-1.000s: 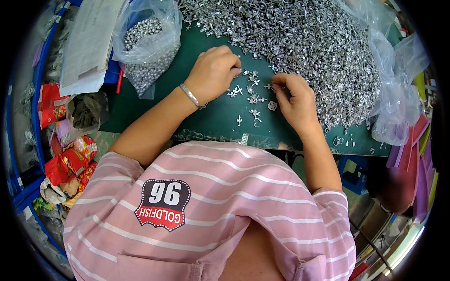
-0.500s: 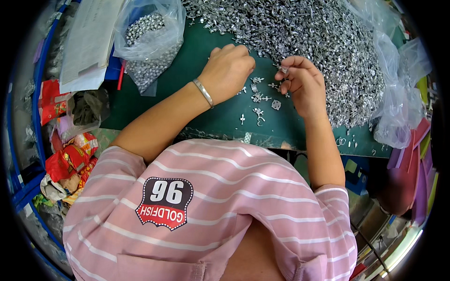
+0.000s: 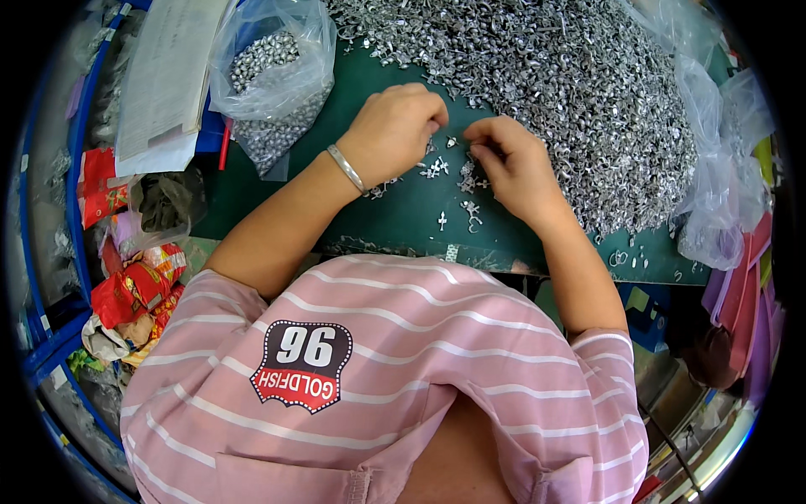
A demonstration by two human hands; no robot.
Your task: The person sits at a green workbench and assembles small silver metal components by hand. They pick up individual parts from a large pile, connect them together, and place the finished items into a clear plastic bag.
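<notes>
A huge heap of small silver metal charms [image 3: 604, 126] covers the far right of the green table [image 3: 361, 227]. My left hand [image 3: 388, 133], with a silver bangle [image 3: 346, 170] at its wrist, is bent over a few loose charms [image 3: 434, 168]; its fingers are curled in, tips mostly hidden. My right hand [image 3: 516, 168] reaches in from the right, palm down, thumb and fingers drawn together beside more charms [image 3: 468, 178]. One tiny silver piece [image 3: 452, 142] shows between the hands. Nearer me lie a cross charm [image 3: 442, 220] and a curved piece [image 3: 474, 220].
A clear bag of silver beads [image 3: 273, 109] stands at the back left, beside papers [image 3: 168, 84] and a red pen [image 3: 225, 144]. Plastic sheeting [image 3: 714, 168] borders the heap on the right. Red packets [image 3: 134, 290] and blue shelving [image 3: 71, 168] are at the left.
My right hand has swung left toward my left hand and turned palm down, covering a square charm. My left hand has drawn back slightly left, uncovering some charms. The view has shifted a little.
</notes>
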